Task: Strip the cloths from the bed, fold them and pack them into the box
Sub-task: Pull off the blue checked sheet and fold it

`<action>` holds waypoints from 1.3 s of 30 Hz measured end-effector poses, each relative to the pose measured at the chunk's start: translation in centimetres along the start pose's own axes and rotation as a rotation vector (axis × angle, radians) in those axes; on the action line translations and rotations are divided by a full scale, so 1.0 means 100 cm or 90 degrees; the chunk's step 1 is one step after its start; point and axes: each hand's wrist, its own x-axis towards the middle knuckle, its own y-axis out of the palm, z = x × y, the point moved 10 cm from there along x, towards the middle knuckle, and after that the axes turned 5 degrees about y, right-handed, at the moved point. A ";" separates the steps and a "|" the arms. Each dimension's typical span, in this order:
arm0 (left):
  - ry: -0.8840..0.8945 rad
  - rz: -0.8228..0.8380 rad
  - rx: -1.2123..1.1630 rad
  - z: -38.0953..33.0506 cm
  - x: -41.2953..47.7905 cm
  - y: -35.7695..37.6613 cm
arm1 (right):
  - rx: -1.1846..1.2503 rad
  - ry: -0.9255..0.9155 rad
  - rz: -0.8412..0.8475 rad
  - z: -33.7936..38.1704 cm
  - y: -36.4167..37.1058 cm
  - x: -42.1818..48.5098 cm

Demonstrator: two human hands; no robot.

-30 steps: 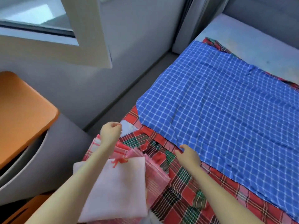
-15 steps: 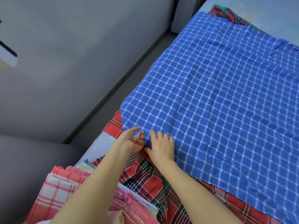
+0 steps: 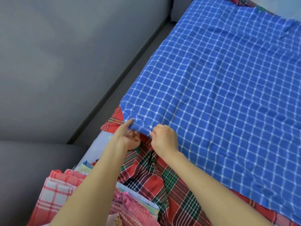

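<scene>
Left grip (image 3: 128,138) closed on the near hem of the blue checked cloth (image 3: 219,103): forefinger laid out along the raised edge, the other fingers curled beneath it. Right grip (image 3: 164,140) just beside it, knuckles up, fingertips (image 3: 152,132) curled round the same hem and pinching it. The two grips nearly touch. A short puckered stretch of hem runs between them, lifted a little off what lies under it.

Blue checked cloth runs away from both grips, up and to the right, spread flat across the bed (image 3: 286,8) with shallow creases. Its near corner sits just beyond my left grip and a little to the left. Its near edge carries on past my right grip toward the lower right of the view.

Under both grips and my forearms: red tartan cloth (image 3: 154,180), rumpled, green and dark checks in it. It shows out from under the blue one along that near edge, and again as a small patch far beyond the grips at the top of the bed.

Nearer to me than the grips, by my left forearm: stack of folded pink checked cloths (image 3: 53,193), edges showing in layers, a pale piece among them. Between that stack and my left grip, a strip of pale blue sheet (image 3: 100,144).

Left of the left grip: a grey strip alongside the bed, then the grey wall (image 3: 48,62).
</scene>
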 end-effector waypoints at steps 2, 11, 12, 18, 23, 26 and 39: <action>-0.024 0.008 0.002 -0.004 -0.007 -0.001 | 0.019 -0.008 -0.011 0.002 -0.017 -0.003; -0.040 0.097 -0.094 -0.048 -0.103 0.046 | 0.113 -0.029 -0.034 0.032 -0.075 -0.049; -0.033 0.106 -0.104 -0.051 -0.113 0.054 | 0.131 -0.024 -0.042 0.031 -0.089 -0.058; 0.050 0.088 -0.223 -0.108 -0.127 0.059 | 0.240 0.017 -0.069 -0.003 -0.159 -0.129; 0.118 0.097 -0.106 -0.131 -0.171 0.074 | 0.238 0.100 -0.087 -0.045 -0.179 -0.182; 0.278 0.116 0.013 -0.138 -0.214 0.092 | 0.243 0.111 -0.092 -0.048 -0.181 -0.204; 0.702 0.091 0.379 -0.142 -0.337 0.159 | 0.312 0.130 -0.049 -0.070 -0.193 -0.290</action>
